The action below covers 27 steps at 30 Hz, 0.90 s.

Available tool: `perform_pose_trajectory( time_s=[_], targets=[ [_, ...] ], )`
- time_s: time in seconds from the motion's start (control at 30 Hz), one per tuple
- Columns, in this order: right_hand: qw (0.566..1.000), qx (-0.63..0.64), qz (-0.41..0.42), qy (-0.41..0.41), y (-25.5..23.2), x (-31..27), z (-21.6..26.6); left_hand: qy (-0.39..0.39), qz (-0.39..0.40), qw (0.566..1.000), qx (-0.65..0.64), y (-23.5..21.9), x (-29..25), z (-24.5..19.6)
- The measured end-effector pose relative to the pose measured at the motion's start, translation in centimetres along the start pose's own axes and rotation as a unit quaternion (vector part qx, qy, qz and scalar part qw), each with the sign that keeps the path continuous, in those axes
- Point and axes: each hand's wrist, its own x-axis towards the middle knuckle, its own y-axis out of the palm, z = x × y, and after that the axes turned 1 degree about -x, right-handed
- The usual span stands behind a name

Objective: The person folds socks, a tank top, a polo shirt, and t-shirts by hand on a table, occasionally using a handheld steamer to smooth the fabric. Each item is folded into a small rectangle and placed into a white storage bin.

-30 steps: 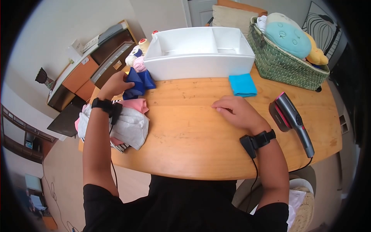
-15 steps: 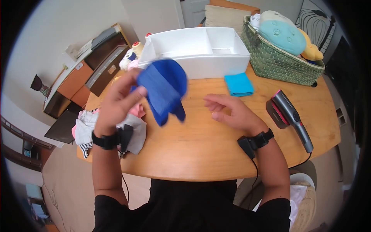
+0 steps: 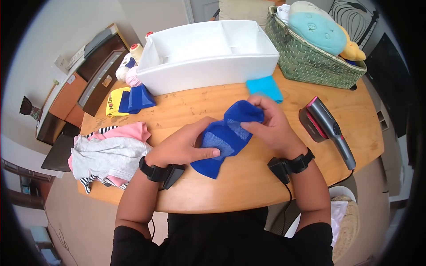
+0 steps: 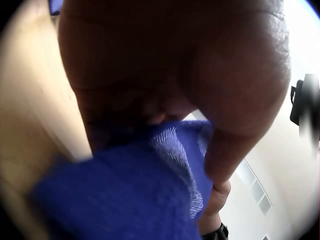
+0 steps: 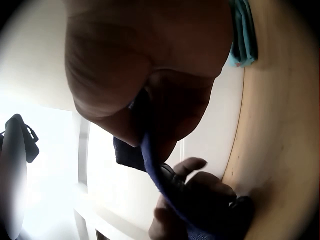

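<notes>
In the head view, a blue knit sock (image 3: 232, 136) with paler ribbed patches is stretched between both hands, over the middle of the table. My left hand (image 3: 182, 144) grips its lower left part, thumb on top. My right hand (image 3: 273, 126) pinches the upper right end between thumb and fingers. The left wrist view has the sock (image 4: 135, 185) hanging below the darkened palm. From the right wrist, the sock (image 5: 155, 170) appears as a thin edge between thumb and fingers.
A white divided box (image 3: 208, 73) stands at the back, with a folded cyan cloth (image 3: 265, 88) before it. Blue and yellow fabric pieces (image 3: 138, 98) and a clothes pile (image 3: 108, 155) lie left. A corded handheld steamer (image 3: 328, 128) and a woven basket (image 3: 310, 66) are on the right.
My left hand has lifted the blue sock from the left back and brought it to the middle. My right hand, earlier unoccupied near the table, has taken hold of its other end.
</notes>
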Motion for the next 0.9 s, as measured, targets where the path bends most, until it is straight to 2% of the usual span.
perform_pose_trajectory(
  time_s=[0.03, 0.17, 0.23, 0.27, 0.3, 0.33, 0.4, 0.43, 0.47, 0.53, 0.57, 0.6, 0.67, 0.7, 0.77, 0.9],
  targets=[
    [1.000, 0.000, 0.001, 0.004, 0.0, 0.1, 0.2, -0.062, 0.021, 0.997, -0.037, -0.3, 0.1, 0.6],
    [0.996, 0.067, -0.054, 0.010, 0.1, 0.3, 0.6, -0.038, -0.004, 0.995, -0.096, 0.2, -0.1, 0.7],
    [0.994, 0.079, -0.070, 0.000, 0.0, 0.4, 0.7, 0.021, -0.076, 0.995, 0.058, -0.4, -0.1, 0.5],
    [0.995, 0.044, -0.080, -0.032, -0.2, 0.3, 0.7, 0.021, -0.077, 0.995, 0.058, -0.7, 0.0, 0.2],
    [0.994, 0.007, -0.090, -0.065, -0.6, 0.3, 0.8, 0.094, -0.146, 0.971, 0.166, -1.1, -0.1, -0.3],
    [0.994, 0.006, -0.089, -0.064, -1.1, 0.5, 0.6, 0.164, -0.212, 0.924, 0.271, -1.4, -0.2, -0.8],
    [0.978, -0.029, 0.036, -0.202, -2.2, 1.2, 0.0, 0.161, -0.223, 0.907, 0.320, -1.9, -0.9, -1.8],
    [0.987, -0.029, 0.031, -0.152, -2.0, 0.9, 0.6, 0.145, -0.205, 0.890, 0.381, -2.1, -1.1, -2.2],
    [0.987, -0.030, 0.033, -0.153, -2.3, 0.8, 0.6, 0.128, -0.187, 0.869, 0.440, -2.3, -1.2, -2.4],
    [0.983, -0.097, 0.153, -0.014, -3.1, 0.4, 0.3, 0.096, -0.175, 0.879, 0.433, -2.2, -1.3, -1.2],
    [0.965, -0.155, 0.209, 0.002, -3.3, 0.7, 0.2, 0.065, -0.162, 0.888, 0.426, -2.2, -1.4, -0.6],
    [0.965, -0.155, 0.211, 0.002, -3.2, 0.7, 0.1, 0.063, -0.164, 0.888, 0.425, -2.3, -1.5, -0.3],
    [0.944, -0.219, 0.246, 0.006, -3.0, 0.6, 0.0, 0.060, -0.130, 0.972, 0.189, -2.8, -1.5, 0.1],
    [0.944, -0.218, 0.247, 0.007, -3.0, 0.6, 0.1, 0.058, -0.130, 0.972, 0.188, -2.9, -1.6, 0.3],
    [0.948, -0.178, 0.261, 0.031, -3.0, 0.6, 0.8, 0.004, -0.122, 0.982, 0.144, -3.2, -1.6, 0.9],
    [0.944, -0.186, 0.271, 0.029, -3.0, 0.7, 0.9, 0.046, -0.068, 0.975, 0.209, -3.8, -1.3, 2.2]
  ],
)
